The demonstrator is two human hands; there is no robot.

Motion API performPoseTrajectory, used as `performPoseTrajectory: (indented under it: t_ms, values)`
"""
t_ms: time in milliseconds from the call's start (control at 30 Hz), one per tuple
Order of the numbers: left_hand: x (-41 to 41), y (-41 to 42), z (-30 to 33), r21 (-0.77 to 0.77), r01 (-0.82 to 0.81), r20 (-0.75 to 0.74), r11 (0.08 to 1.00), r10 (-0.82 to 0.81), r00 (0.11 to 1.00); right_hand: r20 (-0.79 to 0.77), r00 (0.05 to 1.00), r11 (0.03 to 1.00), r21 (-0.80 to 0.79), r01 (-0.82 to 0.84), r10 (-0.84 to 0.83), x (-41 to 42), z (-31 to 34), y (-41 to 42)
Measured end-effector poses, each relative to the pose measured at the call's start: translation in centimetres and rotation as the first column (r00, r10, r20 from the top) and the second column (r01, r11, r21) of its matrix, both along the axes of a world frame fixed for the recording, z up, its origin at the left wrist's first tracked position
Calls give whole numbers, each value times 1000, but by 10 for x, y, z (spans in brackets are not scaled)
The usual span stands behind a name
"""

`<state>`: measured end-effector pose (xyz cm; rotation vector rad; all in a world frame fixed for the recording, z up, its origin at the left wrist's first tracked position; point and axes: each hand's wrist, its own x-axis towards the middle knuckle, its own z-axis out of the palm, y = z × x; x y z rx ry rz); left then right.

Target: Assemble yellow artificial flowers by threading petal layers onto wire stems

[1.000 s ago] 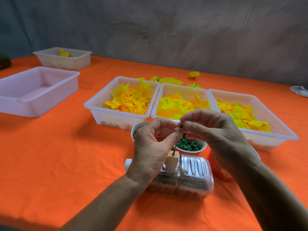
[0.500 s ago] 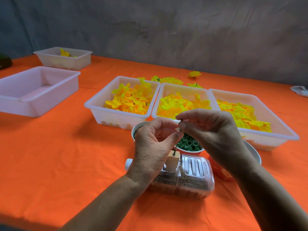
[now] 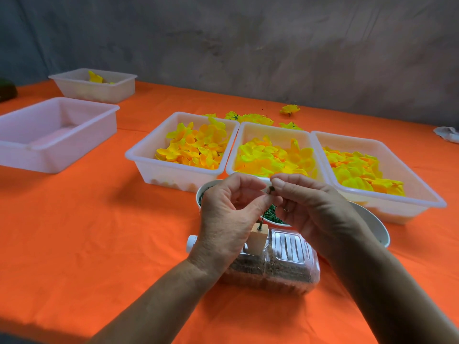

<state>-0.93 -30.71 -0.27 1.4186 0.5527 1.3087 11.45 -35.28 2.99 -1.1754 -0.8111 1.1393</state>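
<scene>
Stem: a thin green wire stem (image 3: 263, 211) stands upright in a small block (image 3: 258, 238) on top of a clear plastic bottle (image 3: 285, 264) lying on its side, likely as a stand.
Left hand (image 3: 224, 219): thumb and forefinger pinch the stem, probably to steady it.
Right hand (image 3: 313, 207): fingertips pinch a small dark piece at the stem's tip.
Petals: three white trays (image 3: 173, 167) of yellow petals (image 3: 196, 150) sit just beyond, within reach.
Nearby: a cup of green rings (image 3: 272, 214), partly hidden by the hands; two more trays far left.
</scene>
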Motion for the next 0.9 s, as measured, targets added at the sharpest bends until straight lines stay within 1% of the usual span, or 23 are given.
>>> performPoseTrajectory:
  t_ms: [67,133,233,333,400,467,533,600,667,733,767,800,900]
  values:
    - [0,0,0,-1,6,2,1000,-6,1000,-80,997,1000,-25,3,-5,-2,-1,1]
    - [0,0,1,2,5,-5,1000,-5,1000,-121,993,999,-43,5,-10,-2,-2,2]
    - [1,0,0,-10,6,-1,1000,-6,1000,-134,991,999,-52,8,-15,-2,-2,2]
    - [1,1,-1,-11,2,1,1000,-2,1000,-107,994,1000,-18,17,-19,-2,-3,2]
    - [0,1,-1,0,3,-13,1000,-3,1000,-49,998,999,28,46,-45,-2,-3,1]
    - [0,0,-1,6,-2,-20,1000,3,1000,87,993,993,89,75,-83,-2,-3,-1]
    - [0,1,-2,10,-6,-26,1000,6,1000,229,967,979,194,69,-114,-3,-1,-4]
    - [1,1,-2,9,-12,-30,1000,12,999,307,942,951,307,38,-137,-6,2,-6]
    - [2,2,-3,-1,-21,-22,1000,21,1000,418,889,928,371,21,-188,-8,3,-7]
    - [2,1,-2,-13,-13,-11,1000,13,1000,551,797,917,400,8,-247,-9,2,-7]
    - [2,0,-1,-19,-3,-6,1000,3,1000,592,758,912,410,9,-274,-10,2,-8]
    - [1,0,-1,-25,6,-1,1000,-6,1000,607,738,906,422,17,-296,-10,1,-7]
    - [0,-1,0,-37,13,3,999,-13,1000,583,740,889,455,46,-336,-11,-1,-8]
